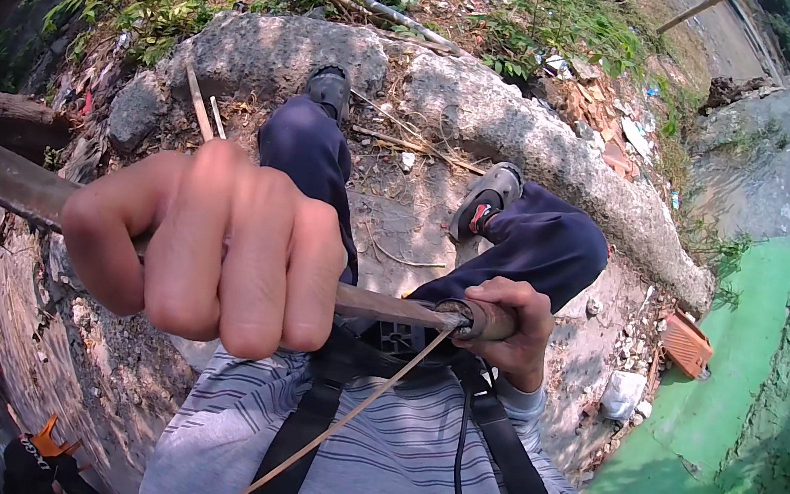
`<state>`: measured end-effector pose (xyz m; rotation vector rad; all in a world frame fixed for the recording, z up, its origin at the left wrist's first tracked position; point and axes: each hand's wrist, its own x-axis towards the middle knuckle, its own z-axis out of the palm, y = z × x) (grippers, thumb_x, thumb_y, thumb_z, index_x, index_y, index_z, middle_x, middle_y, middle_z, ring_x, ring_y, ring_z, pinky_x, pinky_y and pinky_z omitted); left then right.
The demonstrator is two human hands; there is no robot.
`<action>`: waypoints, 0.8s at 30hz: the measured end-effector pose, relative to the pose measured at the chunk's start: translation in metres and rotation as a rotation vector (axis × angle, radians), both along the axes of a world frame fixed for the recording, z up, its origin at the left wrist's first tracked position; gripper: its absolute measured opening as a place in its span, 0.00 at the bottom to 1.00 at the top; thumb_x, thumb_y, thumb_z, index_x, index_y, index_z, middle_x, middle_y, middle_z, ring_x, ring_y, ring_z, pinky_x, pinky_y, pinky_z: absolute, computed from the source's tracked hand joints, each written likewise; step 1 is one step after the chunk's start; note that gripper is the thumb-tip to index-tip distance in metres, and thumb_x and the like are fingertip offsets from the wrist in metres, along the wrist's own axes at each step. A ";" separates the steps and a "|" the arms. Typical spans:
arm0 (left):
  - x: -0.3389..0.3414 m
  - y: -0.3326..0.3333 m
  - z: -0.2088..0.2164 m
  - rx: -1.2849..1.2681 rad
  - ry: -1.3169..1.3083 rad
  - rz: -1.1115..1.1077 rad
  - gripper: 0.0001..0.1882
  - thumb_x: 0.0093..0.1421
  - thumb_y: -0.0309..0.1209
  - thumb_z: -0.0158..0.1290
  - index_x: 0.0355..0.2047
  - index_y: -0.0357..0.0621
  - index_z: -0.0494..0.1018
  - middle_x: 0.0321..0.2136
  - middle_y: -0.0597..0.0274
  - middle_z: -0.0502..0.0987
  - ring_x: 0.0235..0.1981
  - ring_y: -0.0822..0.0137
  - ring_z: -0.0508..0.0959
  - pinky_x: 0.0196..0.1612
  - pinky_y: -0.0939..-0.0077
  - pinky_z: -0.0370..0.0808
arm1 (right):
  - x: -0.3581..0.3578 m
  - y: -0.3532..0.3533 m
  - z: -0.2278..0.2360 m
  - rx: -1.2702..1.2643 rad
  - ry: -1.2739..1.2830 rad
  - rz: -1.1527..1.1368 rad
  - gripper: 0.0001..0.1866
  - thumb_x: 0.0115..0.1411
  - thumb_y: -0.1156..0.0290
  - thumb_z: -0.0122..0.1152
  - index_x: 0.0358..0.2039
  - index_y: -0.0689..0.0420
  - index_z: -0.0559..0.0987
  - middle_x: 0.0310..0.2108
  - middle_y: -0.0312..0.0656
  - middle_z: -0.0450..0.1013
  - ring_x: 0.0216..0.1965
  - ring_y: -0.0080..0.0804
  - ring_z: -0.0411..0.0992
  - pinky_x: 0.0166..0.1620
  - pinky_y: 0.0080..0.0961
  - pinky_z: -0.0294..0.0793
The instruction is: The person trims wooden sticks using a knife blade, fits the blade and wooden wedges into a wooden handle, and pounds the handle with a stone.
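My left hand (228,249) is closed round the flat, brownish metal blade of a machete (6,179), large and close to the camera. The blade's rounded end sticks out past the knuckles to the left. On the right, the fingers of my right hand (520,325) wrap round its short brown handle (478,320). A thin tan strip (346,417) meets the place where blade and handle join, then slants down to the lower edge. What holds its lower end is out of view. The machete lies level across my lap, above the striped grey shirt.
My legs are spread on dirt before a low, rough concrete kerb (505,111). Thin sticks (198,103) lean at the left. An orange-brown brick (686,344) and a whitish lump (624,395) lie beside green-painted concrete (692,430). Another person (47,461) shows at the lower left.
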<state>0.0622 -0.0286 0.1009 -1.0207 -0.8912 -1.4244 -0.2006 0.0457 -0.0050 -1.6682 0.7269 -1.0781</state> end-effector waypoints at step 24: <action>0.004 0.017 0.001 0.167 -0.020 0.089 0.15 0.71 0.18 0.35 0.25 0.45 0.60 0.08 0.70 0.55 0.07 0.79 0.52 0.09 0.77 0.43 | 0.000 -0.018 0.016 0.118 0.014 0.289 0.30 0.45 0.63 0.83 0.44 0.67 0.81 0.36 0.50 0.83 0.34 0.38 0.83 0.39 0.26 0.80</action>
